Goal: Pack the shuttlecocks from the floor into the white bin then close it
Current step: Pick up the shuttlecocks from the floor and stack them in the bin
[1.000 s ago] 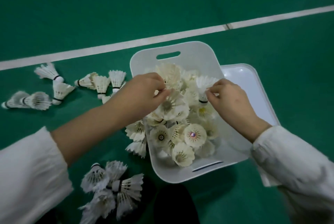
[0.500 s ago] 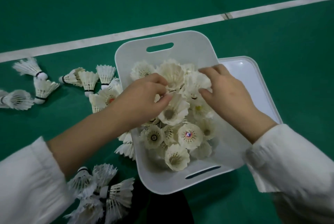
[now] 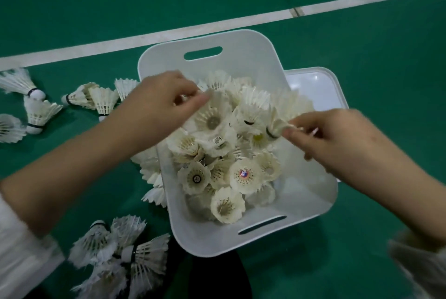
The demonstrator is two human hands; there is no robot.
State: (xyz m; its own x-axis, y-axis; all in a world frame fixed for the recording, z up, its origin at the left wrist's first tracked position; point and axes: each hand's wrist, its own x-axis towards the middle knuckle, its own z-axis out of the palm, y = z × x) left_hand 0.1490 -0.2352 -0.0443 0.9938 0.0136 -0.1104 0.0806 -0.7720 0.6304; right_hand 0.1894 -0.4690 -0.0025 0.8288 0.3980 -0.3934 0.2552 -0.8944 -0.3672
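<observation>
Head view. White bin, centre frame, heaped with shuttlecocks, skirts mostly open to camera. Right hand, centre right: fingertips pinching cork of held shuttlecock, long axis up-down in frame, cork lower, skirt upper. Left hand, centre left: fingers pinching feather rim of top shuttlecock. Loose shuttlecocks lying sideways, left edge, on green floor.

The green floor carries a white line and the white bin, its lid flat at its right side. Loose shuttlecocks lie scattered to the left, with more heaped by the bin's near-left corner.
</observation>
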